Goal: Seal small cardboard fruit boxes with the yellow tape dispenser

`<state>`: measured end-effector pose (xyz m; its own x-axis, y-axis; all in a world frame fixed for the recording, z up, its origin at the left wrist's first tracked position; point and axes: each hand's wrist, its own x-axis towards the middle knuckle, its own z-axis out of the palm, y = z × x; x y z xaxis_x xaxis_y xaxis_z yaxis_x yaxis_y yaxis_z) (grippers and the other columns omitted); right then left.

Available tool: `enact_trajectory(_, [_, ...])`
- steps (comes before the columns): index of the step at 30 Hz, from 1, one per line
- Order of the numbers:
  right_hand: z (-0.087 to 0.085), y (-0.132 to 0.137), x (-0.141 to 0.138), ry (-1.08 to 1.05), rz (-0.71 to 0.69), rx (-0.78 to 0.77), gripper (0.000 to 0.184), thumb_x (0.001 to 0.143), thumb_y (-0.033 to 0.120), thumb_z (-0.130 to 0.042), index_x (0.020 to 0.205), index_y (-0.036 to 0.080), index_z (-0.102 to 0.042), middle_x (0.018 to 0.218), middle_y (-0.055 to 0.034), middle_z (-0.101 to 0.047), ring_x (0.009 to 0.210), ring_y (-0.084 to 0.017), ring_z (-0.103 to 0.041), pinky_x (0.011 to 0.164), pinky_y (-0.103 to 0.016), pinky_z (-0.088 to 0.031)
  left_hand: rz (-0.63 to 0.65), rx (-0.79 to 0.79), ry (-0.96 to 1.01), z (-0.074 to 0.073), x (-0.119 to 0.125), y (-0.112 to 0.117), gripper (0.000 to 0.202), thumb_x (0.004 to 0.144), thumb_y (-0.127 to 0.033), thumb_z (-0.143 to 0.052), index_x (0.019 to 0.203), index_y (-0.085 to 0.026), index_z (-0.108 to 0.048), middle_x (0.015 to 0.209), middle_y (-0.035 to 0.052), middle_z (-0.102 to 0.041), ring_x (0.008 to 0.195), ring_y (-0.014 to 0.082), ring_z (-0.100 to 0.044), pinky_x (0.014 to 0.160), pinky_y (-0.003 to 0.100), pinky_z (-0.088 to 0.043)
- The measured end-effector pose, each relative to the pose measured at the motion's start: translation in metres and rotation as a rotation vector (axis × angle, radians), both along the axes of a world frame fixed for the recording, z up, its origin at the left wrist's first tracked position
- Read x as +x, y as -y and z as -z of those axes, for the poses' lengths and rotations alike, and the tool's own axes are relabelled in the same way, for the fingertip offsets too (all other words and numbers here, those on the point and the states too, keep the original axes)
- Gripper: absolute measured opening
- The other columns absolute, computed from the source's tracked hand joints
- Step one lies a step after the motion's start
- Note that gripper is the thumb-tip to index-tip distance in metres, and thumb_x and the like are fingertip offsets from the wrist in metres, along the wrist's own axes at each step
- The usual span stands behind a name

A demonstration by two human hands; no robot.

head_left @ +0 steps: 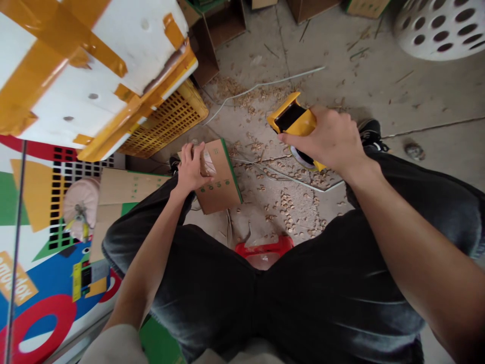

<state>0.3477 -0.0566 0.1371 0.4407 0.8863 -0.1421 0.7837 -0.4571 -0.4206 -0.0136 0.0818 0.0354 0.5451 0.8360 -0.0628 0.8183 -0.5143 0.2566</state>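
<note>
My left hand (190,167) is closed on the top edge of a small brown cardboard box (220,178) with green trim, held over my left knee. My right hand (329,139) is wrapped round a yellow tape dispenser (293,120) with a roll of tape under it, held above the floor to the right of the box. Box and dispenser are apart. I am seated, my dark trousers filling the lower part of the view.
A white foam box (94,76) bound in yellow tape rests on a yellow plastic crate (166,121) at upper left. Flat cardboard (125,189) and colourful printed boxes (38,283) lie left. Wood chips (284,202) litter the concrete floor; a red stool (265,250) shows between my legs.
</note>
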Motion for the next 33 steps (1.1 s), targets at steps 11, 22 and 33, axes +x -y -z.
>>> enact_trajectory(11, [0.003, -0.001, 0.001, 0.020, -0.003, -0.002, 0.063, 0.080, 0.075, -0.072, 0.115, 0.023, -0.069, 0.101, -0.0180, -0.074, 0.107, -0.045, -0.068, 0.087, -0.053, -0.054, 0.066, -0.025, 0.048, -0.003, -0.005, -0.007, 0.114, 0.061, -0.027, -0.092, 0.161, -0.027, -0.036, 0.166, 0.0177, -0.031, 0.154, 0.0499, -0.027, 0.123, 0.072, -0.032])
enact_trajectory(22, [0.000, -0.001, -0.001, 0.027, -0.008, -0.038, 0.064, 0.082, 0.074, -0.072, 0.113, 0.018, -0.068, 0.105, -0.0216, -0.073, 0.106, -0.046, -0.070, 0.091, -0.057, -0.053, -0.027, -0.001, 0.043, 0.007, -0.009, -0.007, 0.113, 0.061, -0.028, -0.090, 0.160, -0.028, -0.035, 0.168, 0.0185, -0.027, 0.159, 0.0522, -0.016, 0.124, 0.077, -0.024])
enact_trajectory(33, [0.001, 0.000, 0.001, -0.023, -0.012, -0.012, 0.065, 0.081, 0.077, -0.070, 0.113, 0.021, -0.069, 0.103, -0.0188, -0.073, 0.112, -0.047, -0.067, 0.090, -0.054, -0.053, -0.153, -0.008, 0.021, 0.002, -0.001, -0.001, 0.116, 0.053, -0.019, -0.094, 0.155, -0.024, -0.039, 0.164, 0.0220, -0.031, 0.160, 0.0491, -0.016, 0.125, 0.075, -0.024])
